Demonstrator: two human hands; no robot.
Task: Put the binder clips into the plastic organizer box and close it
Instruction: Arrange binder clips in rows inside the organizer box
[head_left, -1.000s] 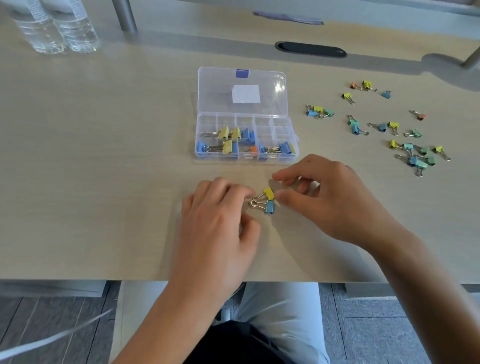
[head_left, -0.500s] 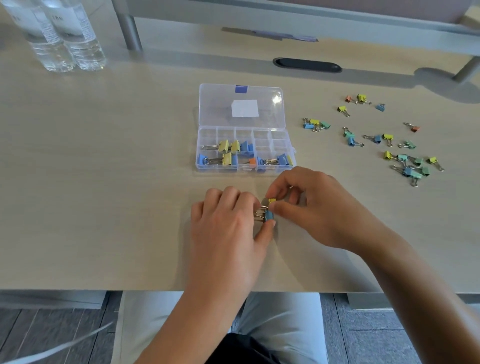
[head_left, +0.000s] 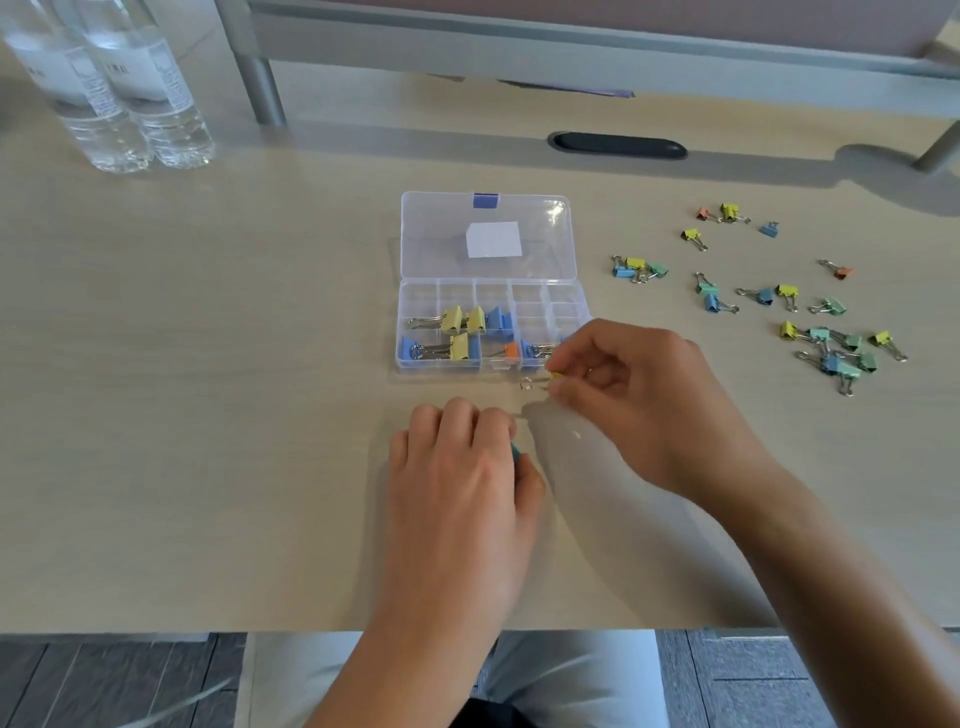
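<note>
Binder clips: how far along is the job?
Several binder clips already sit in the organizer box, its lid open. The right hand pinches a yellow clip; the left hand holds a blue one. Many loose clips remain on the desk.

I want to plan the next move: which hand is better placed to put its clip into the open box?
The right hand. It pinches the yellow clip just by the near edge of the organizer box. The left hand holds a blue clip farther from it.
</note>
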